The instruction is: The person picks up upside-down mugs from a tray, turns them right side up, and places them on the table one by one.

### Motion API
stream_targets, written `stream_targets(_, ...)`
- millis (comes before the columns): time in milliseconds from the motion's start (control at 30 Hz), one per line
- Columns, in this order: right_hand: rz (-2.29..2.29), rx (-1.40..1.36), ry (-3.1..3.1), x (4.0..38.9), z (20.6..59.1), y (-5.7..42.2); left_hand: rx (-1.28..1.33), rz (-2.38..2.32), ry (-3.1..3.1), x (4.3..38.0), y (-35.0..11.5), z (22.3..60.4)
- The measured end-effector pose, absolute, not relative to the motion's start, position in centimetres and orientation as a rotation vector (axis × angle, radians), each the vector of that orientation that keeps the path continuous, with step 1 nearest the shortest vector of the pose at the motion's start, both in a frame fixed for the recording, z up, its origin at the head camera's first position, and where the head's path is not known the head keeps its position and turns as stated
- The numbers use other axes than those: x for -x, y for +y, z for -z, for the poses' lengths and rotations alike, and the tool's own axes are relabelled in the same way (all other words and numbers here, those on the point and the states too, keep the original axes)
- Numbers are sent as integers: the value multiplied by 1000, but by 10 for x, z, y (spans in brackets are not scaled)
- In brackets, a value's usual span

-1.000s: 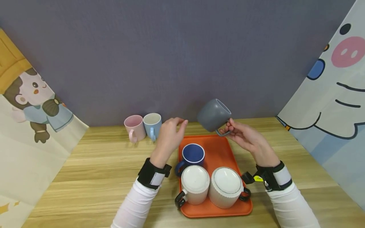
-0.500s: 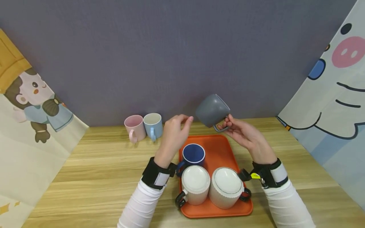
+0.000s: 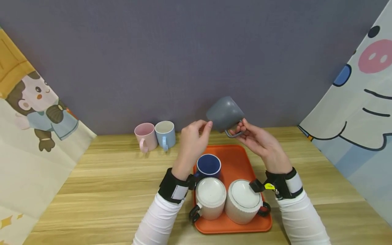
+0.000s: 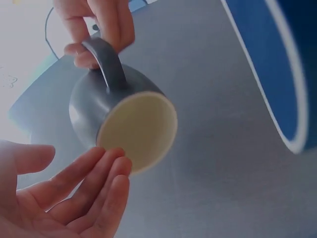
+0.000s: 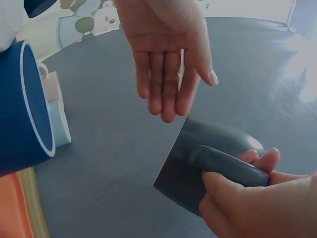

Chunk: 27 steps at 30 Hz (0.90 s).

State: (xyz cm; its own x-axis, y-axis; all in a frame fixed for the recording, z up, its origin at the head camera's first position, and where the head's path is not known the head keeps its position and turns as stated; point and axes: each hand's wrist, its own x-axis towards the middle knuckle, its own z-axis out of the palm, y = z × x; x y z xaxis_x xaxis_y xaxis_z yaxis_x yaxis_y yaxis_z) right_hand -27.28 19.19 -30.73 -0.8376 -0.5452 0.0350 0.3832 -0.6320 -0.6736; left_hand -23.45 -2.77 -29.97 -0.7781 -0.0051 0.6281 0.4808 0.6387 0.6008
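1. One grey mug (image 3: 225,114) is in the air, tilted, a little to the right of the frame's centre in the head view. Its cream inside shows in the left wrist view.
2. The right hand (image 3: 257,139) grips this mug by its handle (image 4: 109,62), with the fingers curled around it.
3. The left hand (image 3: 193,139) is open, with its fingers almost straight, close to the mug's rim. Whether the fingertips touch it, I cannot tell.
4. Lower in the frame lies an orange tray (image 3: 234,160). At its left side a dark blue mug (image 3: 209,165) stands upright.
5. Near the tray's bottom edge are two ribbed whitish mugs with black handles, a left one (image 3: 211,195) and a right one (image 3: 244,197), flat round faces up.
6. Left of centre, a pink mug (image 3: 146,137) and a light blue mug (image 3: 165,135) stand upright, side by side, on the wood-patterned table (image 3: 107,183).
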Motion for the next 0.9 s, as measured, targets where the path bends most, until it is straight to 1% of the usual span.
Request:
stream_targets(267, 2456, 325, 835, 270, 302, 186, 360, 1123, -2210, 229, -21, 296)
stream_targets(567, 2464, 315, 709, 269, 298, 179, 347, 1161, -2334, 228, -18, 298)
stream_targets(900, 2421, 415, 542, 261, 294, 169, 343, 1293, -2391, 220, -22, 287)
